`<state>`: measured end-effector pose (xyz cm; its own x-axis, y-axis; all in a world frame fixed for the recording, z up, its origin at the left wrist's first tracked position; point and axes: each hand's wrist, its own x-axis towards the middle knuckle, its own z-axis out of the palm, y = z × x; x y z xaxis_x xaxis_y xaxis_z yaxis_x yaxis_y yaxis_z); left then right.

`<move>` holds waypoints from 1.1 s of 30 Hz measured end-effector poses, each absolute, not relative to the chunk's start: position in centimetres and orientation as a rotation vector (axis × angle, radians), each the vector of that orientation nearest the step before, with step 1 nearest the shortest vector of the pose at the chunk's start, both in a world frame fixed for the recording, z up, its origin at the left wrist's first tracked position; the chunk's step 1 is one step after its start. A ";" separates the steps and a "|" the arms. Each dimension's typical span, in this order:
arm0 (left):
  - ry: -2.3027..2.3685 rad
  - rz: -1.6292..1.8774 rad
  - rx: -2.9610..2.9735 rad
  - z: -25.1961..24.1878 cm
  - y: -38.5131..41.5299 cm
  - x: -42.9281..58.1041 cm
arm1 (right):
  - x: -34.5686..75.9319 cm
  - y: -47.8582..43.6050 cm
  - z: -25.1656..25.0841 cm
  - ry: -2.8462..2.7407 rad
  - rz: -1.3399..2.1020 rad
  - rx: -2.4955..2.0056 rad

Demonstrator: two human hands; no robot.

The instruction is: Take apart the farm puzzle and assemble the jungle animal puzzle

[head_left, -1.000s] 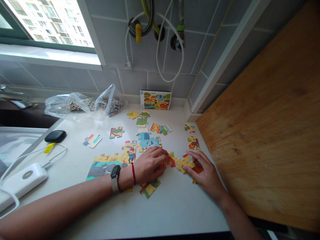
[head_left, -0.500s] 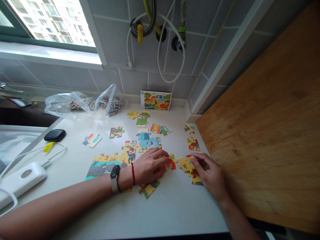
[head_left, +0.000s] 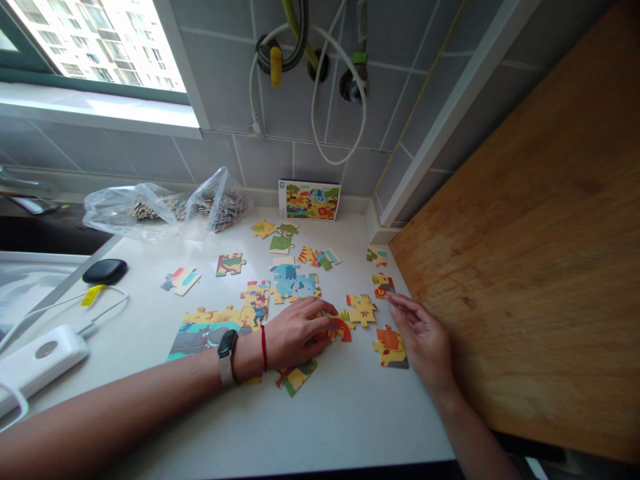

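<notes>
Several curled-together left fingertips (head_left: 325, 309) rest on a light, stiff cardboard jigsaw piece with a red arch (head_left: 341, 329), best lifted by its edges; right of it, my spread right hand (head_left: 425, 347) sits just beside an orange-and-yellow cardboard piece (head_left: 390, 348).

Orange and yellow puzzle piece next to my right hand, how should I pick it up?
Pinch the puzzle piece by its side edges, coming from the right, where your right hand sits. It lies flat on the white countertop, so the fingers need an edge, and no piece crowds that side.
</notes>
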<state>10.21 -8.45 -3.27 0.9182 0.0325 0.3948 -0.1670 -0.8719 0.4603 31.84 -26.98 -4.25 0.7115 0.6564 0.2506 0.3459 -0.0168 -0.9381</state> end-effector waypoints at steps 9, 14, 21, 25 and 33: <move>-0.146 0.552 2.547 -3.1 -8.6 10.1 | 31.0 -27.2 -3.5 -1.319 0.075 -1.900; -0.319 0.516 2.476 -3.0 -8.7 10.1 | 30.5 -27.1 -3.6 -1.475 0.079 -1.976; -0.370 0.534 2.464 -3.1 -8.8 10.1 | 29.9 -26.8 -4.1 -1.433 -0.066 -2.042; -0.287 0.606 2.474 -2.9 -8.9 10.2 | 29.7 -26.8 -4.2 -1.433 -0.072 -2.032; -0.162 0.682 2.484 -2.6 -8.7 10.2 | 30.6 -26.9 -5.1 -1.408 0.009 -1.939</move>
